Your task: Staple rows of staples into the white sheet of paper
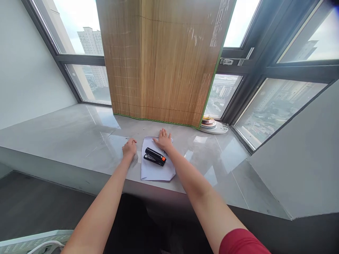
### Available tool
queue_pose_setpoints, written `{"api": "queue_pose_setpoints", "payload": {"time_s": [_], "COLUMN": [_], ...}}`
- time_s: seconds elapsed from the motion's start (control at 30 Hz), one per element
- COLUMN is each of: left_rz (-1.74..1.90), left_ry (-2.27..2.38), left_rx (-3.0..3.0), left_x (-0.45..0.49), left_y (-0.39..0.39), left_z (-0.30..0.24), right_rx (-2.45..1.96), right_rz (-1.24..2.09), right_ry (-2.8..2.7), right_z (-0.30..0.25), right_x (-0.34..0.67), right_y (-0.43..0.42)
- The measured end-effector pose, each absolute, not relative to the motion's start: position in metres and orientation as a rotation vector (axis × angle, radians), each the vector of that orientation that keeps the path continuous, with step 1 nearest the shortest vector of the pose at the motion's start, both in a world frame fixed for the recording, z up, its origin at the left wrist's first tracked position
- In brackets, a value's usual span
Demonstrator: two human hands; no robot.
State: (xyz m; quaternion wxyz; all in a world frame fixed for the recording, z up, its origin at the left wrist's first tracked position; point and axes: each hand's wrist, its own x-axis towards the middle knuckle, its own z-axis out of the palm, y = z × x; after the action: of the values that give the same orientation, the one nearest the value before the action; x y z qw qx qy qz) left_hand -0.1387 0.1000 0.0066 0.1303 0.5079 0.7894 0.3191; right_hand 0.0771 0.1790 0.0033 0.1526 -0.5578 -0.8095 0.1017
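A black stapler (155,157) with an orange patch at one end lies across white paper sheets (152,174) on the grey sill. My right hand (164,141) rests flat on the paper's upper right part, fingers spread, just beyond the stapler. Small dark marks show on the paper beside that wrist, too fine to make out. To the left of the paper, apart from it, my left hand (129,147) is closed on the sill. Its curled fingers hide whatever is inside, if anything.
Behind the paper a bamboo mat (164,70) with green edging hangs down to the glossy tiled sill (66,137). Stacked plates (212,126) stand at its right lower corner. Dark-framed windows (227,88) surround the sill, whose front edge runs just before the paper.
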Motion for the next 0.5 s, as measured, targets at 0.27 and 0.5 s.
{"api": "queue_pose_setpoints", "payload": {"time_s": [0.27,0.5], "left_rz": [0.837,0.755], "left_ry": [2.31,2.327], "left_rx": [1.497,1.595], "left_x": [-0.137,-0.137], "left_y": [0.099,0.094], "left_z": [0.012,0.015], "right_rx": [-1.061,-1.135], "right_rz": [0.393,0.344], "right_ry": [-2.63,-2.624], "right_z": [-0.011,-0.013], "right_x": [0.092,0.173], "right_y": [0.156,0.144]}}
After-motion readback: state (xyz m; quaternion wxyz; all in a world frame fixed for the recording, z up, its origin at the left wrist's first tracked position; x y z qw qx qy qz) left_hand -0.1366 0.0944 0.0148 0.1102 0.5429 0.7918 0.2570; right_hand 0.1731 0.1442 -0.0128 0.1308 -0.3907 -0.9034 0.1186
